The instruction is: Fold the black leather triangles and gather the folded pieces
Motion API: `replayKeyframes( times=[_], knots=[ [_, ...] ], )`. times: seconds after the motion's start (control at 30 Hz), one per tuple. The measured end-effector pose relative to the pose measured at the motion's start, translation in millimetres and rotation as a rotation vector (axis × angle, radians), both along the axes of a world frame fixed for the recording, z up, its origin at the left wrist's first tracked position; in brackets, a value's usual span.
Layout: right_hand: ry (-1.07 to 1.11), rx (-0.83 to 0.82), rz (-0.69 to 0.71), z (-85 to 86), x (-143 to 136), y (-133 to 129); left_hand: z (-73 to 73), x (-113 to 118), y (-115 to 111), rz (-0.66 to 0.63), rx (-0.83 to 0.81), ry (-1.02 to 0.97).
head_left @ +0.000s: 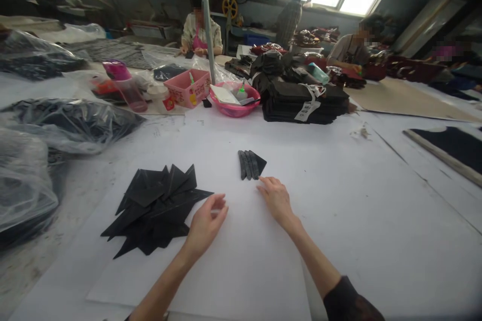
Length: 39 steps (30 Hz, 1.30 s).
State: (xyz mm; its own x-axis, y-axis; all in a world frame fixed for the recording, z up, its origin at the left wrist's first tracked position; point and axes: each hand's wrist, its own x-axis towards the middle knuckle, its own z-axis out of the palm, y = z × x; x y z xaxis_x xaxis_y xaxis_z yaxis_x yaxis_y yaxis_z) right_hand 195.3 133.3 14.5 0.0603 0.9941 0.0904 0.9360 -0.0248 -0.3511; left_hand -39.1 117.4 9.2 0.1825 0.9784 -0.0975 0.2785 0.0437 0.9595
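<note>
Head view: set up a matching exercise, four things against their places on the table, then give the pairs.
Things:
1. pile of black triangles
2. small fanned stack of black pieces
3. pink bowl
4. pink basket

Places:
A. just beyond the right hand
B. at the left hand
C. left of the pole's foot
D. right of the pole's foot

Pairs: 1-B, 2-A, 3-D, 4-C.

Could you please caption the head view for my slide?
Left hand beside black triangular pieces; right hand near a small stack.
</note>
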Motion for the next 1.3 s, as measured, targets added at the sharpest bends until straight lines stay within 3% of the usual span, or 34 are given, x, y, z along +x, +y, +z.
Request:
replayKeyframes(
  times=[0.13,0.23,0.33,0.47,0.63,0.83,0.93,1.03,1.1,1.17,1.3],
  knots=[
    [0.044,-0.001,-0.115,8.3,12.7,46.0,2.3,61.2,62.5,0.078,0.06,0.115],
    [0.059,-0.014,-0.165,9.5,13.7,75.7,2.6,92.5,89.9,0.114,0.083,0.162],
    [0.111,-0.031,-0.197,7.8,13.1,87.1,-0.1,102.7,101.7,0.144,0.059,0.169],
    [0.282,-0.099,-0.234,2.9,18.8,78.9,-4.1,97.5,102.3,0.156,-0.02,0.08],
    [0.622,-0.176,-0.248,-0.7,24.9,27.7,8.0,77.4,77.2,-0.045,-0.146,-0.139],
    [1.063,-0.091,-0.246,9.8,7.3,-100.5,28.7,33.1,24.5,-0.385,-0.296,-0.289],
    [1.056,-0.195,-0.235,8.5,-10.8,-163.3,28.0,14.0,10.5,-0.599,-0.337,-0.285],
    [0.894,-0.303,-0.142,5.3,-23.8,-204.1,24.4,4.1,9.7,-0.785,-0.26,-0.125],
    [0.762,-0.316,-0.069,6.5,-26.9,-214.8,22.6,4.3,12.6,-0.783,-0.064,0.098],
    [0.605,-0.24,-0.026,10.5,-27.4,-212.2,21.5,9.4,14.5,-0.694,0.138,0.287],
    [0.276,0.026,0.06,17.6,-30.8,-179.5,20.2,24.7,10.2,-0.537,0.354,0.398]
  ],
)
